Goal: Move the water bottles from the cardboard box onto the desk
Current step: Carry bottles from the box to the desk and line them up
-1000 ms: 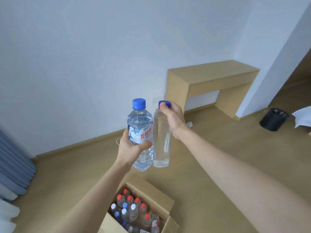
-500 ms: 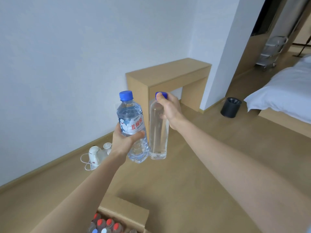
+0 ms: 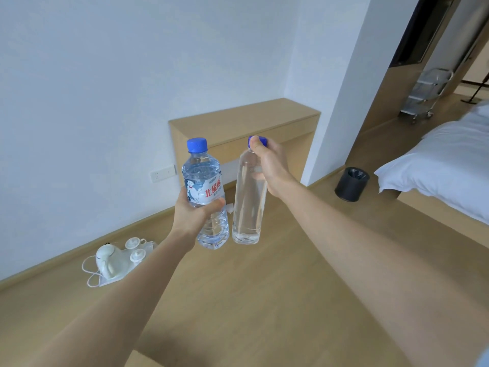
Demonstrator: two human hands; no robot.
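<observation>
Gripping the 北极熊 bottle [image 3: 204, 178] is the left hand [image 3: 191, 216]; right hand [image 3: 270, 165] clasps the plain bottle [image 3: 247, 207] by its neck.

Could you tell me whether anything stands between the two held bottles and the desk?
Nothing visible does. The left hand grips the labelled bottle and the right hand the plain bottle, both in the air before the desk. The kettle lies off to the left, the bin off to the right.
</observation>
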